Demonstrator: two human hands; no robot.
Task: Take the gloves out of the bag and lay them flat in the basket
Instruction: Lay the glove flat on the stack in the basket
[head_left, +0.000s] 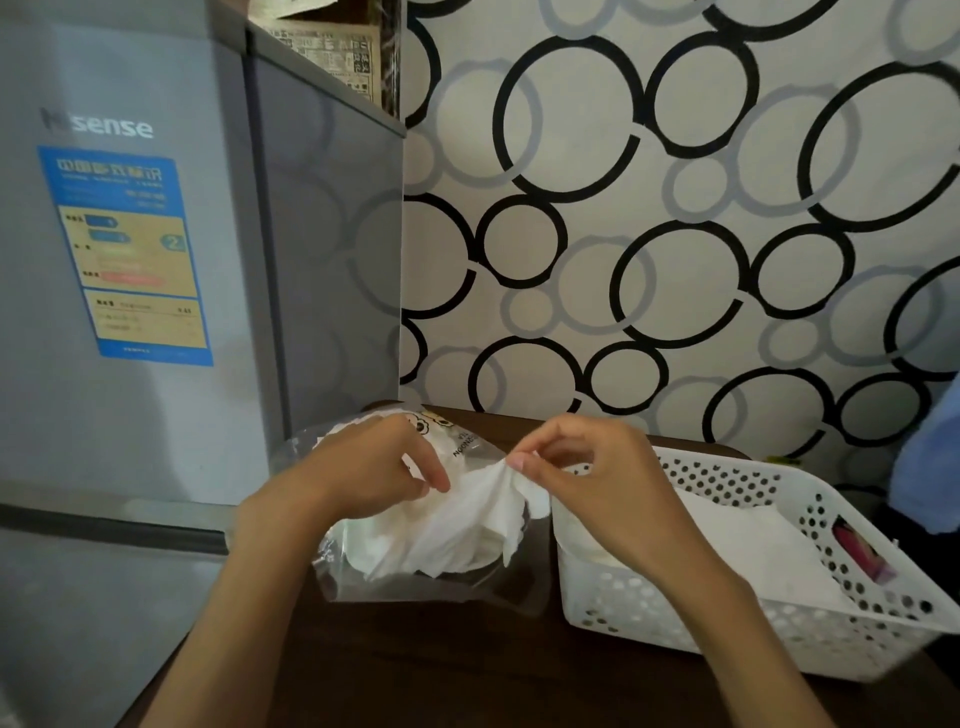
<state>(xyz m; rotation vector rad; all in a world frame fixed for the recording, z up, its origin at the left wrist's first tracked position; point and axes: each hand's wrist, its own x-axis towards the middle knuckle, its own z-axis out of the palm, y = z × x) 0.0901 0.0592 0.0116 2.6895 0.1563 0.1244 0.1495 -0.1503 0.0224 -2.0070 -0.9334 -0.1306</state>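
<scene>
Gloves: thin white disposable glove (483, 512) is pinched at its top edge by right hand (587, 483), thumb & forefinger closed on the film just left of the basket wall. From that pinch pt the glove hangs down & left, fanning out wide, w/ its lower part still inside the mouth of the clear plastic bag (415, 571). Rest of the white stack sits in the bag under it.

Left hand (363, 467) rests on top of the bag, fingers curled, tips nipping the bag film/glove stuff near the opening — can't tell which layer exactly. It sits just left of the pinched glove, fingertips near the right hand's but not touching.

Bag lies on dark brown table (467, 675), printed label on its far end, partly hidden by left hand.

White perforated basket (779, 629) stands just right of the bag, on same table. Flat white sheets, prob gloves (753, 551), already lie in its bottom; a pink packet (857, 553) leans vs. its right inner wall.

Grey Hisense fridge (130, 312) w/ blue energy label at left; circle-pattern wall (675, 208) behind.
</scene>
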